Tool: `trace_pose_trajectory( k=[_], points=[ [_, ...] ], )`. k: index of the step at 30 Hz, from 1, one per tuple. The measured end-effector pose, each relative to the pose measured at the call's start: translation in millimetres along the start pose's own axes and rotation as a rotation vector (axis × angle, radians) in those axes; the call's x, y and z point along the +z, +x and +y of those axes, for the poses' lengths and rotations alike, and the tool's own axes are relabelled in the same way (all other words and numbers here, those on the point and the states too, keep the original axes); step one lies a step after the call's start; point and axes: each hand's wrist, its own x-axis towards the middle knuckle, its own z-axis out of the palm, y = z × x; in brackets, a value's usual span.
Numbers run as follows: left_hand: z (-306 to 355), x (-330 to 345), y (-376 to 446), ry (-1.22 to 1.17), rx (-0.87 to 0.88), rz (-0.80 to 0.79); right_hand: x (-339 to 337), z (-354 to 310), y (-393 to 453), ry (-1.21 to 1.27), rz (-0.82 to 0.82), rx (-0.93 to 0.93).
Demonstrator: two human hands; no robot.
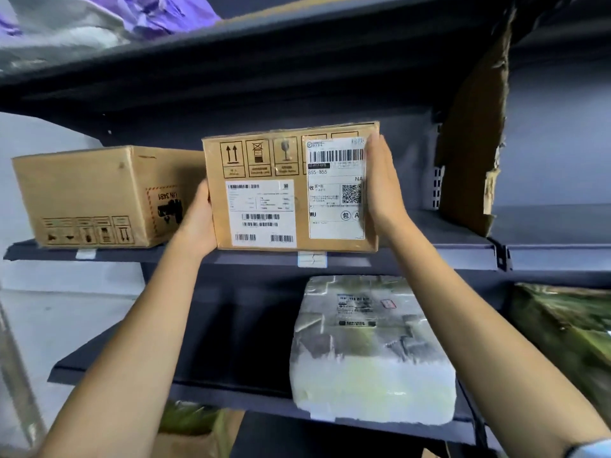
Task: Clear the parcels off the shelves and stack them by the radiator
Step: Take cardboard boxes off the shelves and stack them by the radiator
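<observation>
The head camera looks up at a dark grey metal shelving unit (429, 256), where both bare arms reach to the middle shelf. The left hand (198, 223) grips the lower left edge of an upright brown cardboard box with white shipping labels (264, 160), its thumb lying on the front face and its other fingers hidden behind the side. The right hand (380, 183) presses flat against the box's right edge, fingers straight and together, pointing up, partly covering the barcode label. The box stands at the front lip of the middle shelf, its bottom edge level with the shelf front; whether it rests there or is lifted cannot be told. Just to its left on the same shelf sits a second brown cardboard carton printed upside down with handling marks (92, 196), close to or touching the held box. On the shelf below lies a white plastic-wrapped parcel with a small label (370, 352), overhanging the front lip. To the right a torn sheet of brown cardboard (472, 127) stands against the upright, and a blurred green-patterned package (568, 328) lies on the lower right shelf. Crumpled purple and grey plastic bags (99, 18) rest on the top shelf
</observation>
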Motion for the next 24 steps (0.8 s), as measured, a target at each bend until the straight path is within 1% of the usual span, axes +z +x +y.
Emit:
trace_pose_trajectory(
  k=[3,6,9,13,14,16,19,20,22,24],
  points=[
    [7.5,-0.7,-28.1,-0.025,0.038,-0.038,-5.7,-21.2,-21.0,0.028,-0.069,0.055],
    [20.0,-2.6,-62.8,-0.056,0.028,-0.079,-12.6,-45.5,-48.8,0.052,-0.059,0.055],
    [26.1,-3.8,-95.5,-0.081,0.027,-0.124,-21.8,-65.2,-78.6,0.11,-0.057,0.107],
    [19.5,-14.1,-144.3,-0.127,-0.006,-0.185,-36.6,-82.7,-139.6,0.247,-0.026,0.099],
    [17.4,-19.7,-153.9,-0.162,-0.036,-0.197,-42.0,-81.9,-153.4,0.278,0.005,0.103],
    [12.8,-26.3,-174.3,-0.167,-0.121,-0.205,-56.2,-76.5,-177.2,0.307,0.028,0.202],
    [-12.2,-21.7,-207.2,0.088,-0.296,-0.161,-70.4,-65.8,-221.0,0.234,-0.169,0.362],
    [-26.8,-17.1,-219.8,0.144,-0.345,-0.167,-73.1,-60.5,-238.3,0.201,-0.188,0.422],
    [-61.1,-7.7,-247.0,0.148,-0.444,-0.139,-82.2,-49.7,-274.1,0.116,-0.142,0.452],
    [-89.7,1.8,-273.8,0.127,-0.462,-0.132,-100.8,-41.4,-306.2,0.028,-0.077,0.419]
  ],
)
